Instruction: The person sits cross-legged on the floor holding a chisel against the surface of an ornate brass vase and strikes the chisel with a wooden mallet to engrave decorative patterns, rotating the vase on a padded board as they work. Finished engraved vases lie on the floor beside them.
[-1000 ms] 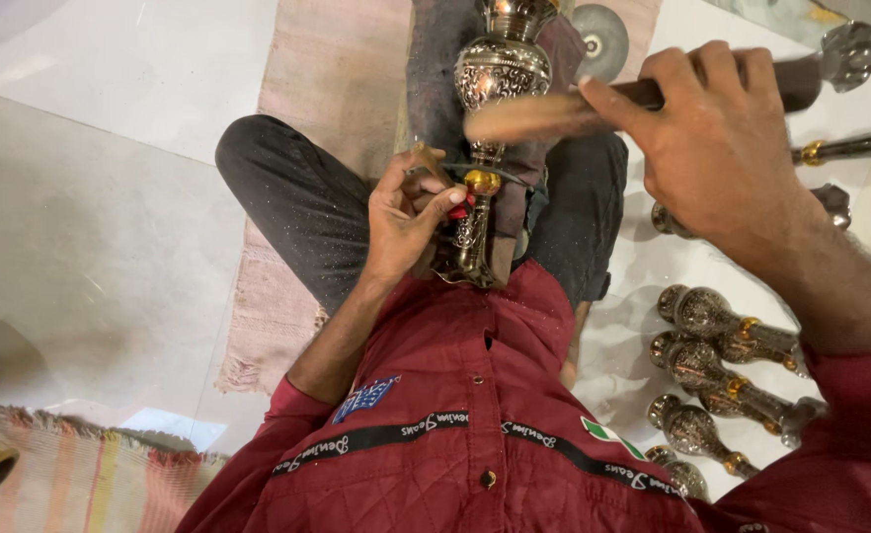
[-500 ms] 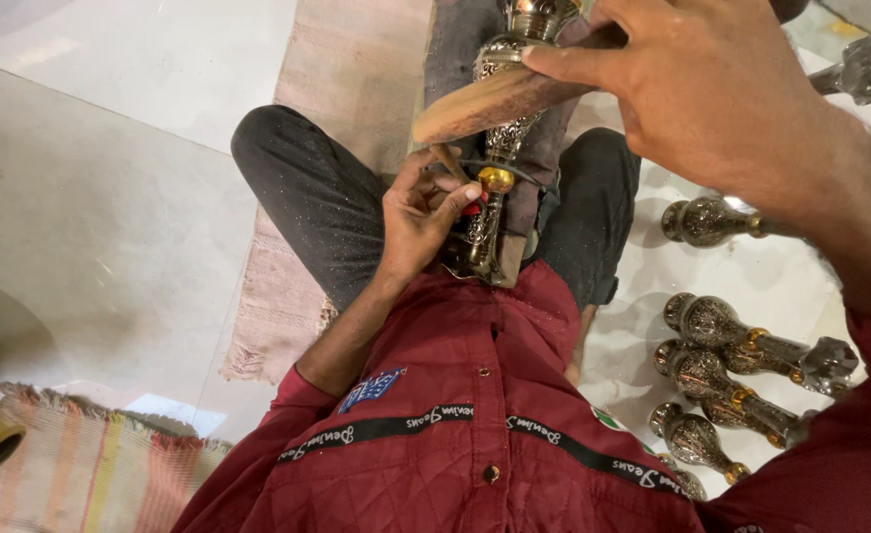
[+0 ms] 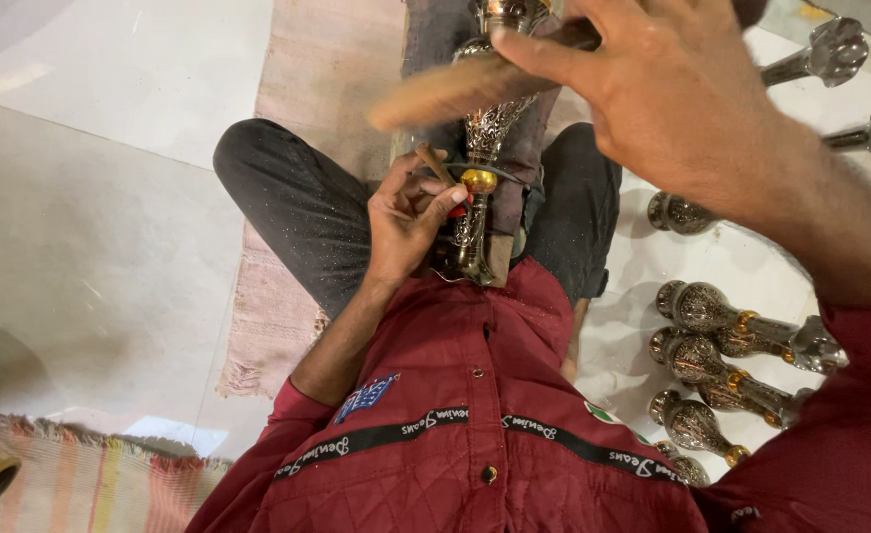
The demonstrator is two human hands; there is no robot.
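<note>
Evenly and brightly lit from above, with soft glare on the pale floor tiles (image 3: 90, 247) at upper left. Motion-blurred at the wooden stick (image 3: 455, 89) and right hand (image 3: 673, 99) near the top. Sharp at centre, stretched toward the edges.

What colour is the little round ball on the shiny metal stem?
The round bead on the engraved silver metal stem is golden yellow, seen in the head view.

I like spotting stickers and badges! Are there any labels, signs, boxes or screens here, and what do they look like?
Blue patch: on the red shirt, on its left chest, small, tilted, with white marks.
Black band: across the shirt's chest, a long thin strip with white lettering.
Small badge: right chest, partly hidden, green, white and red.
No boxes, signs or screens show.
</note>
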